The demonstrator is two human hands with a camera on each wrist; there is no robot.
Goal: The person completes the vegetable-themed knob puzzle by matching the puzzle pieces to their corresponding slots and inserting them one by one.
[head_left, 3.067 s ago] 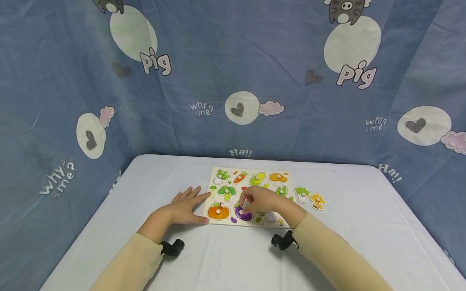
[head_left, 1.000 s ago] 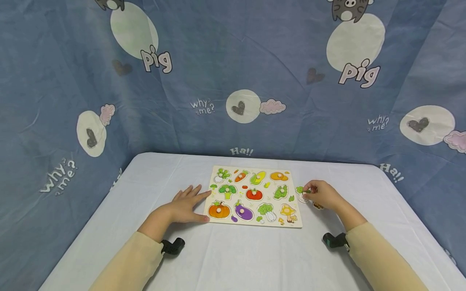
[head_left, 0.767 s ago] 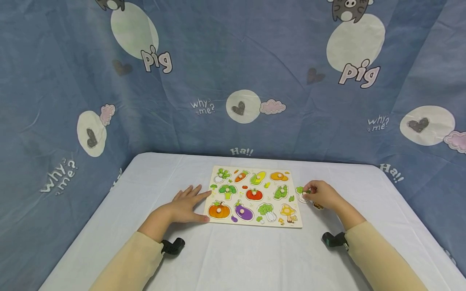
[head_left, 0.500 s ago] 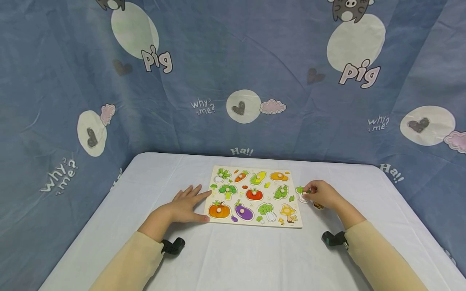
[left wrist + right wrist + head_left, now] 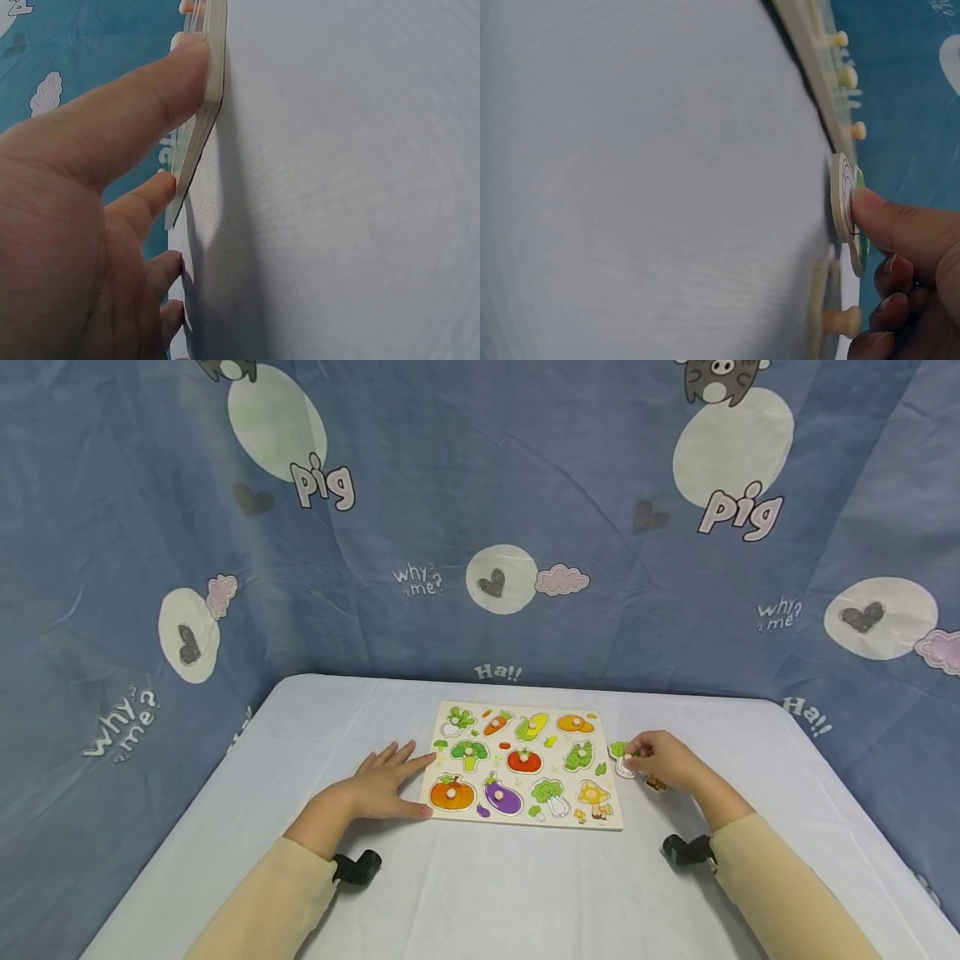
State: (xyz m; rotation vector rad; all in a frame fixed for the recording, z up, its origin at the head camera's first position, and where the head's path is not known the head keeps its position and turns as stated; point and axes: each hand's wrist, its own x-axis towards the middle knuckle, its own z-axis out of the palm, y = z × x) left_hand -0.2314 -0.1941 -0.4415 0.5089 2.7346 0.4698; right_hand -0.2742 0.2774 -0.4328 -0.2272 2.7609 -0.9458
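Note:
A wooden vegetable puzzle board [image 5: 487, 817] lies on the table, with several knobbed pieces in it, among them an eggplant piece [image 5: 502, 796] in the front row. My left hand [image 5: 378, 785] rests at the board's left side, fingers spread; its thumb and index fingertip touch the board edge [image 5: 215, 67]. To the right of the board, my right hand [image 5: 670, 760] pinches the knob of a bok choy piece [image 5: 619, 763]; the fingers cover part of it. In the right wrist view this piece [image 5: 842, 199] stands close to the tabletop; whether it is lifted, I cannot tell.
A mushroom piece [image 5: 656, 784] lies partly hidden under my right hand, its knob [image 5: 844, 322] upward. The board's bok choy spot [image 5: 551, 798] and mushroom spot [image 5: 594, 798] show no knobs. A white cloth [image 5: 495, 893] covers the table; a blue curtain [image 5: 420, 635] hangs behind.
My right hand has moved right, from the eggplant piece on the board to the bok choy piece beside it. The bok choy piece shifts slightly in the latest frame. My left hand stays put.

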